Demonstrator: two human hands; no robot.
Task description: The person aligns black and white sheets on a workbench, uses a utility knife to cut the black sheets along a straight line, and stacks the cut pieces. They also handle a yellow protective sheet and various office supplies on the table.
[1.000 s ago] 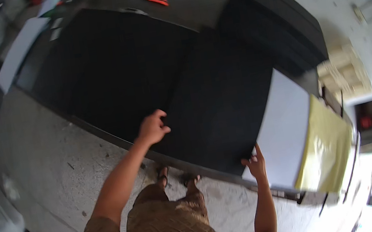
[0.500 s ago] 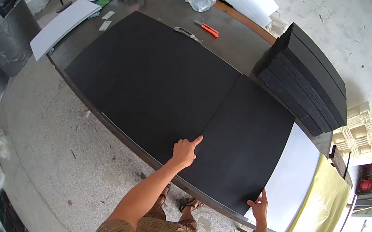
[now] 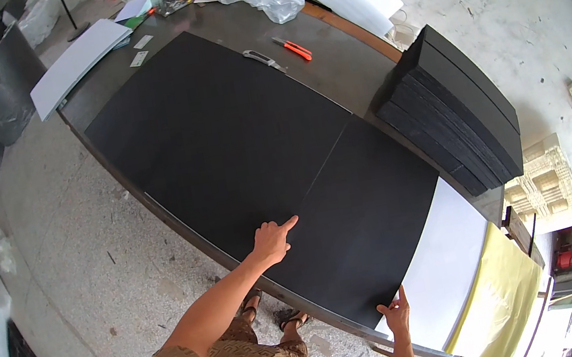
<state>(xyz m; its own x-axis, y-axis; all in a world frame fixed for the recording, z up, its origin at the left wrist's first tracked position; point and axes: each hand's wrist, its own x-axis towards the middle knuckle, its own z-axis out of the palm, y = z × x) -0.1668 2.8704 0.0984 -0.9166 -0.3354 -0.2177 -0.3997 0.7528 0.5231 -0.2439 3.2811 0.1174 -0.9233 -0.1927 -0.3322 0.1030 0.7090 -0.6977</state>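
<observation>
Two black sheets lie edge to edge on the table: a large one [image 3: 207,116] to the left and a smaller one [image 3: 372,194] to the right. A thin pale line marks the seam between them. My left hand [image 3: 272,243] rests near the seam's close end, its index finger stretched out on the black surface and the other fingers partly bent. At the near right corner of the smaller sheet is my right hand [image 3: 397,313], thumb and fingers apart and touching the sheet's edge. A white sheet [image 3: 436,259] shows from beneath that edge.
A stack of black boards [image 3: 442,114] stands at the table's far right. Past the sheets lie a grey cutter knife [image 3: 261,58] and an orange-handled cutter [image 3: 295,49]. Yellow sheeting [image 3: 496,302] covers the right end; white boards [image 3: 81,61] sit at the far left corner.
The whole view has shifted slightly. A pale line now shows along the seam, where it looked dark before. Both hands keep nearly the same places on the sheets.
</observation>
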